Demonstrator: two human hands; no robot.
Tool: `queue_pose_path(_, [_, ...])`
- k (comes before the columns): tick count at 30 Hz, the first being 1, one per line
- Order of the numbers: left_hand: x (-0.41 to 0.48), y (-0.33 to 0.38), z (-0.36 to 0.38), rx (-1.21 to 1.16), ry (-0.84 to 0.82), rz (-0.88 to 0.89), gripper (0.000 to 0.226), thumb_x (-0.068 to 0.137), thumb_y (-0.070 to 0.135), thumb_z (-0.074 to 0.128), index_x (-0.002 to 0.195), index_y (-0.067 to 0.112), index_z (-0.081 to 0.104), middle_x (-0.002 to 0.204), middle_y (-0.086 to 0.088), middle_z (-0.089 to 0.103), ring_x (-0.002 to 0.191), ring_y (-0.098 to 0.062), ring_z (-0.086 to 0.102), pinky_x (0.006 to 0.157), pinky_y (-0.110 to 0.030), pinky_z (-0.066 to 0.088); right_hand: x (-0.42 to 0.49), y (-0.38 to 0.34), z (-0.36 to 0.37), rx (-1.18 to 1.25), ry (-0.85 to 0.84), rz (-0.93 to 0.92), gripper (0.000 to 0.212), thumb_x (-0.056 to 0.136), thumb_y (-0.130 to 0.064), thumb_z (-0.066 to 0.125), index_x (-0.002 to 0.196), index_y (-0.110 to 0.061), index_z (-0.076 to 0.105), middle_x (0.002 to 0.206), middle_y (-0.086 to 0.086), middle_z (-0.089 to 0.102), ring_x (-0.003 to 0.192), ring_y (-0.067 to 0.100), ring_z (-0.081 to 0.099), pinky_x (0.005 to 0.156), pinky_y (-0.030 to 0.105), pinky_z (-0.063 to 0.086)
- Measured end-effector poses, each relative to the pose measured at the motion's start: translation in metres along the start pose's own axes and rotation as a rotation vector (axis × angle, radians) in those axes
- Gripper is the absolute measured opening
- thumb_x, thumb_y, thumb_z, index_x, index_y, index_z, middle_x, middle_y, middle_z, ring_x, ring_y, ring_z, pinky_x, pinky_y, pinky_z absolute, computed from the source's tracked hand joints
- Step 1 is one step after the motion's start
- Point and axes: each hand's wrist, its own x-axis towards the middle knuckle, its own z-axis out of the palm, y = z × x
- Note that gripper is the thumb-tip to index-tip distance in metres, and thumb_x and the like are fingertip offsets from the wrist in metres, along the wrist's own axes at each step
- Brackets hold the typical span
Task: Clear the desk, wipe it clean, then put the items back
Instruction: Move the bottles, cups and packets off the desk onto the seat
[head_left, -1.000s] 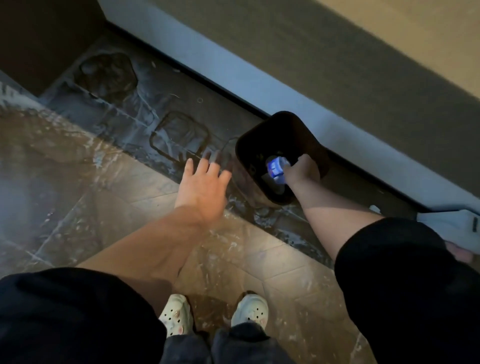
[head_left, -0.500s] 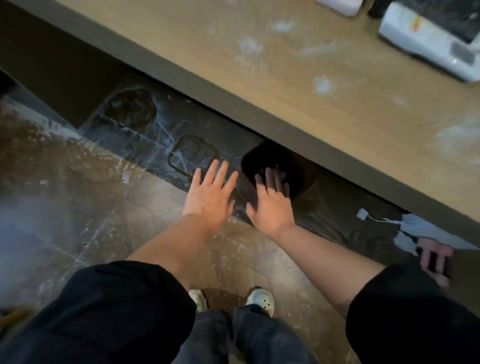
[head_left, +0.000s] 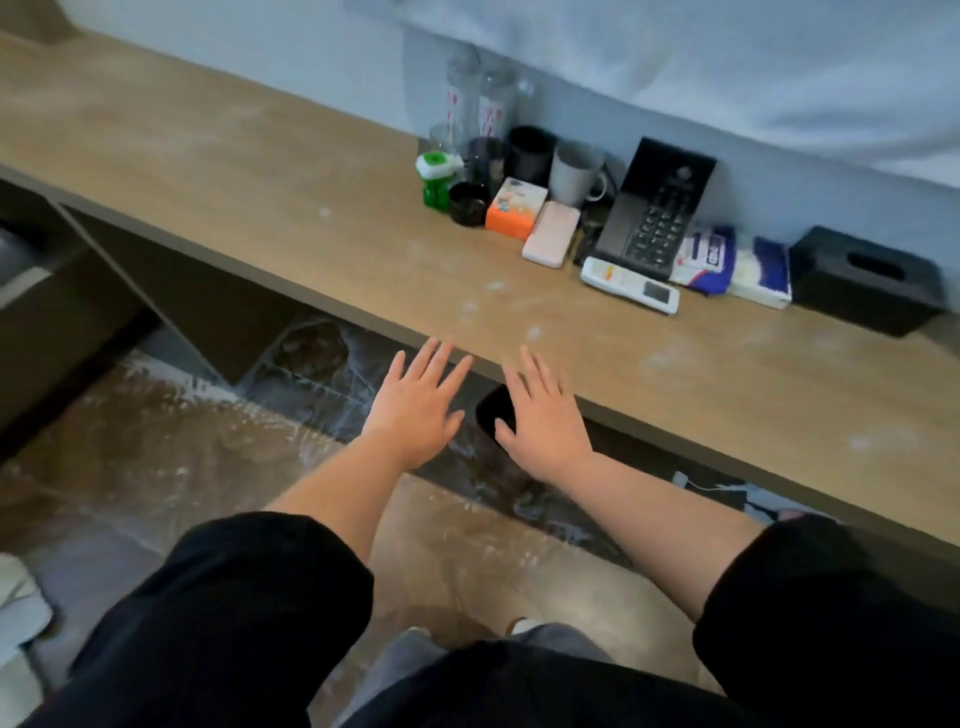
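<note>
At desk (head_left: 311, 234) front edge: left hand (head_left: 415, 410), right hand (head_left: 545, 423) spread, apart.

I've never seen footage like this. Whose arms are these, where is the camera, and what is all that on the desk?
There is no machine here. These are a person's two bare arms, filmed by one wide-angle camera worn on the head, looking forward and down. The left hand and the right hand are spread with straight fingers in front of the long light wooden desk and hold nothing. Near the wall on the desk sit a black desk telephone, a white remote control, a flat pink rectangular case, an orange and white carton, a grey ceramic mug, a black cup, a green and white plastic bottle, clear drinking glasses and a black tissue box. Pale dusty smears mark the desktop. Under the desk, partly behind the right hand, stands a black waste bin.
</note>
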Motion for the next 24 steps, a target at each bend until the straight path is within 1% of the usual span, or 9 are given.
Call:
queue_pose_path(5, [0.004, -0.006, -0.066, -0.033, 0.111, 0.034, 0.069, 0.102, 0.049, 0.028, 0.156, 0.025, -0.007, 0.163, -0.006, -0.015, 0.150, -0.024, -0.014, 0.120, -0.048, 0.000, 0.009, -0.001, -0.064, 0.054, 0.125, 0.096, 0.075, 0.095, -0.043, 0.043, 0.154, -0.017, 0.005, 0.161, 0.009, -0.008, 0.148, 0.024, -0.006, 0.119, 0.046, 0.002])
queue_pose_path(9, [0.012, -0.009, -0.092, -0.084, 0.170, 0.027, 0.067, 0.103, 0.048, 0.028, 0.156, 0.027, -0.008, 0.163, -0.005, -0.018, 0.149, -0.024, -0.017, 0.120, -0.051, -0.001, 0.021, -0.005, -0.105, 0.068, 0.214, 0.124, 0.077, 0.093, -0.039, 0.046, 0.154, -0.017, 0.004, 0.161, 0.009, -0.010, 0.148, 0.023, -0.011, 0.119, 0.045, -0.003])
queue_pose_path(13, [0.031, -0.016, -0.113, -0.067, 0.220, 0.041, 0.067, 0.102, 0.048, 0.027, 0.156, 0.027, -0.007, 0.163, -0.005, -0.018, 0.149, -0.024, -0.019, 0.119, -0.054, -0.001, 0.031, -0.004, -0.129, 0.080, 0.291, 0.162, 0.076, 0.092, -0.036, 0.046, 0.153, -0.015, 0.006, 0.161, 0.009, -0.009, 0.148, 0.023, -0.011, 0.119, 0.046, -0.004])
queue_pose_path(16, [0.042, -0.019, -0.124, -0.085, 0.255, 0.027, 0.068, 0.102, 0.049, 0.028, 0.156, 0.027, -0.007, 0.163, -0.005, -0.018, 0.149, -0.024, -0.019, 0.118, -0.055, -0.002, 0.038, -0.003, -0.138, 0.110, 0.318, 0.199, 0.076, 0.093, -0.038, 0.045, 0.154, -0.016, 0.005, 0.161, 0.007, -0.010, 0.148, 0.021, -0.012, 0.119, 0.046, -0.004])
queue_pose_path(20, [0.052, -0.026, -0.132, -0.102, 0.242, 0.024, 0.066, 0.102, 0.048, 0.027, 0.156, 0.026, -0.007, 0.162, -0.004, -0.019, 0.149, -0.024, -0.019, 0.118, -0.056, -0.002, 0.050, -0.002, -0.142, 0.120, 0.312, 0.213, 0.076, 0.093, -0.036, 0.045, 0.154, -0.016, 0.004, 0.161, 0.007, -0.011, 0.148, 0.021, -0.013, 0.119, 0.046, -0.005])
queue_pose_path(24, [0.074, -0.052, -0.133, -0.137, 0.233, -0.015, 0.067, 0.103, 0.047, 0.026, 0.155, 0.028, -0.010, 0.162, -0.003, -0.020, 0.149, -0.023, -0.019, 0.118, -0.056, -0.003, 0.082, -0.003, -0.143, 0.143, 0.290, 0.218, 0.077, 0.093, -0.035, 0.047, 0.154, -0.017, 0.003, 0.161, 0.006, -0.013, 0.148, 0.020, -0.012, 0.119, 0.044, -0.005])
